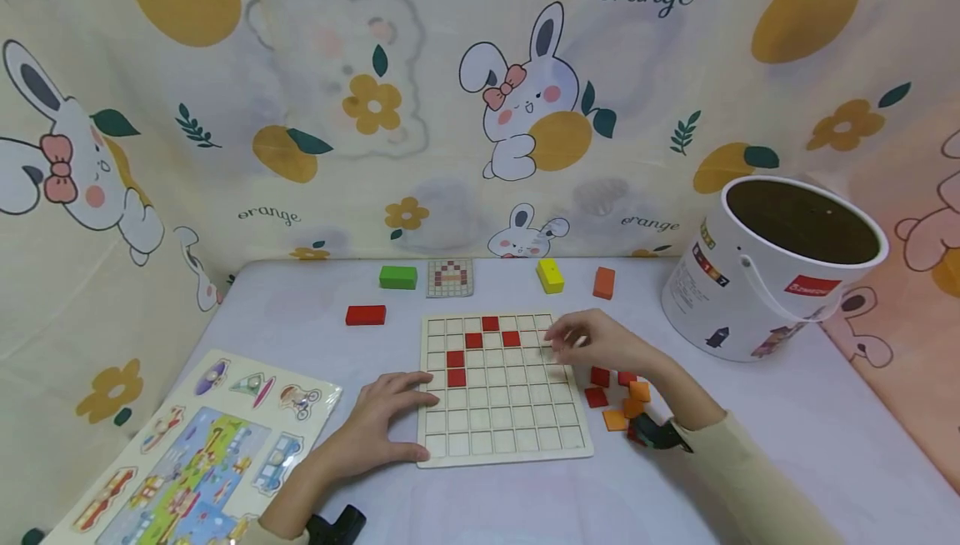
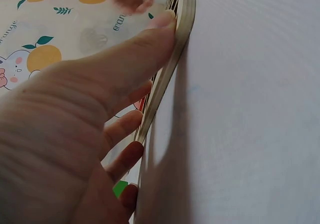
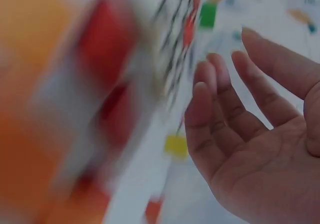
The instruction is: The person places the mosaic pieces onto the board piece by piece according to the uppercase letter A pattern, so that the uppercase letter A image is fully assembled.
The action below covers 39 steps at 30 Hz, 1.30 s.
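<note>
Board: square pale wooden grid board (image 1: 504,391) at lower centre; we see six red tiles set in its upper cells.
Left hand (image 1: 390,420): flat, fingers straight, thumb (image 2: 135,58) against the edge; likely steadying it.
Right hand (image 1: 600,343): fingers relaxed, holding nothing we can see, over the board's right edge.
Loose tiles (image 1: 619,399): red and orange, just right of the board, within reach.
Bucket: white round tub (image 1: 757,295), right; contents too dark to tell.

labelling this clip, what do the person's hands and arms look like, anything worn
Both hands are bare. The right hand has a cream long sleeve and a black wrist-mounted device. The left hand also has a black device at the wrist.
</note>
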Each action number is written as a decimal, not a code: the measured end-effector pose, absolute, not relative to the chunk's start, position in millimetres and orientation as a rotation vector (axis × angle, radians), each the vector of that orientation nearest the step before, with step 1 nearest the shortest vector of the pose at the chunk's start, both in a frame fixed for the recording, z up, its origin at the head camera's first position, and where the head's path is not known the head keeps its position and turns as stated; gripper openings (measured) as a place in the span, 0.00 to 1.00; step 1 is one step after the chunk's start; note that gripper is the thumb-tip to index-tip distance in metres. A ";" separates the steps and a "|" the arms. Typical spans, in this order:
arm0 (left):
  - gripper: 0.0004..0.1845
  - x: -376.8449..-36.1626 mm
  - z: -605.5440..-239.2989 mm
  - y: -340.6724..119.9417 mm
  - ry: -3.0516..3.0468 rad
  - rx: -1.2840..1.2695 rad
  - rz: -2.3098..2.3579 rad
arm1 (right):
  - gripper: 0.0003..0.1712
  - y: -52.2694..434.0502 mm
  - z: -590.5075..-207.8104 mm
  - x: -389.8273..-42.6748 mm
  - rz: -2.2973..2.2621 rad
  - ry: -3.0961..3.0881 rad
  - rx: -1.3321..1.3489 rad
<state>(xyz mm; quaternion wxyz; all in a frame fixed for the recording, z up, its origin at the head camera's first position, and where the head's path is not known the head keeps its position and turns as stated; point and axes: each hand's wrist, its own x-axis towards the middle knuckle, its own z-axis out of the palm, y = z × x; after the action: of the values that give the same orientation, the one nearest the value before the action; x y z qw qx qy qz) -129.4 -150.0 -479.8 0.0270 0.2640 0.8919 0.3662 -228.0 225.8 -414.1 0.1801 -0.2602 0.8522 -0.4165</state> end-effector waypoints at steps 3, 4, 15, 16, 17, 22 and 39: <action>0.34 -129.3 -479.1 -149.8 2.754 0.821 1.131 | 0.18 264.7 -420.9 -218.4 -1.161 2.432 -0.607; 0.34 -129.3 -479.0 -149.8 2.755 0.822 1.131 | 0.18 275.4 -423.9 -215.2 -1.162 2.438 -0.573; 0.34 -127.5 -478.7 -151.7 2.771 0.815 1.130 | 0.16 307.2 -433.8 -195.9 -1.142 2.558 -0.531; 0.34 -127.6 -478.7 -151.8 2.771 0.814 1.131 | 0.16 306.6 -434.0 -195.8 -1.144 2.558 -0.534; 0.34 -127.6 -478.7 -151.8 2.771 0.812 1.133 | 0.16 305.6 -434.3 -195.7 -1.144 2.560 -0.534; 0.34 -127.3 -478.7 -151.9 2.766 0.807 1.141 | 0.17 301.4 -433.9 -194.5 -1.166 2.554 -0.546; 0.34 -128.4 -477.6 -149.9 2.755 0.826 1.134 | 0.11 283.1 -424.6 -208.9 -1.188 2.491 -0.544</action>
<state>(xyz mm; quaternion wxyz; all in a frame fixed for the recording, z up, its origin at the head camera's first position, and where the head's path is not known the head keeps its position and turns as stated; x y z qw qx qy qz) -128.4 -149.9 -477.6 0.0252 0.2672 0.8908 0.3667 -208.9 283.1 -424.6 0.1638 -0.1906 0.8736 -0.4167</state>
